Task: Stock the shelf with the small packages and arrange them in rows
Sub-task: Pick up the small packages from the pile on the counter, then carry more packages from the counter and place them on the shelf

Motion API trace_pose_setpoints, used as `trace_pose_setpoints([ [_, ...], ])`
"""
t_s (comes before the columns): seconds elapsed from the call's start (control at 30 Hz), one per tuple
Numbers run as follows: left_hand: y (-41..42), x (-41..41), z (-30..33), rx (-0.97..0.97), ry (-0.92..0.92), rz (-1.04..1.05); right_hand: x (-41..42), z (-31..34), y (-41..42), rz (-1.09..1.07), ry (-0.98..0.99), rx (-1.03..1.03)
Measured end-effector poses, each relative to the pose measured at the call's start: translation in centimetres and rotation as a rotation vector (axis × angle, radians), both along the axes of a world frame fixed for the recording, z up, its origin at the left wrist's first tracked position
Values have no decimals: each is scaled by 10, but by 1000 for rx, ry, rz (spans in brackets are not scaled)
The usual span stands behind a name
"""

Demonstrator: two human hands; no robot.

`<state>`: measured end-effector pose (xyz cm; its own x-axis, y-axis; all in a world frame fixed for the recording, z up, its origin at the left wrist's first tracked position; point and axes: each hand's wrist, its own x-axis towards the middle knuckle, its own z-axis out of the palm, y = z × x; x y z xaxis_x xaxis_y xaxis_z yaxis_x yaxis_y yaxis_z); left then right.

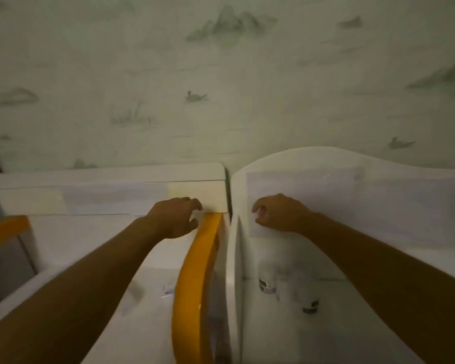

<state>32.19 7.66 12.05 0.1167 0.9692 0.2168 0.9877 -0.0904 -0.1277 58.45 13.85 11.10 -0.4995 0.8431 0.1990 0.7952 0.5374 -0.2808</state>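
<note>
Both arms reach forward to the top of two white shelf units standing side by side against a patterned wall [221,74]. The left hand [175,218], fingers curled and apart, rests on the left shelf [90,198] beside an orange edge strip [195,285]. The right hand [279,214], fingers loosely curled, holds nothing visible on the right shelf [378,200]. Blurred small packages [267,282] stand lower right.

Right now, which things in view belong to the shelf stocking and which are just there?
Job:
left hand, at the top edge of the left white shelf unit
right hand, on the right white shelf unit
small bottles on a lower shelf, blurred

Just there:
orange trim
patterned wallpaper
</note>
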Motion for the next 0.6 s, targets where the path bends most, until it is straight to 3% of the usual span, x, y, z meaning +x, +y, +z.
trace_pose_setpoints([
  [0.33,-85,-218,-31,-57,-18,179,-213,-5,-51,209,-126,-35],
  [0.6,-119,-321,-103,-250,-137,266,-314,-53,-72,256,-273,-137],
])
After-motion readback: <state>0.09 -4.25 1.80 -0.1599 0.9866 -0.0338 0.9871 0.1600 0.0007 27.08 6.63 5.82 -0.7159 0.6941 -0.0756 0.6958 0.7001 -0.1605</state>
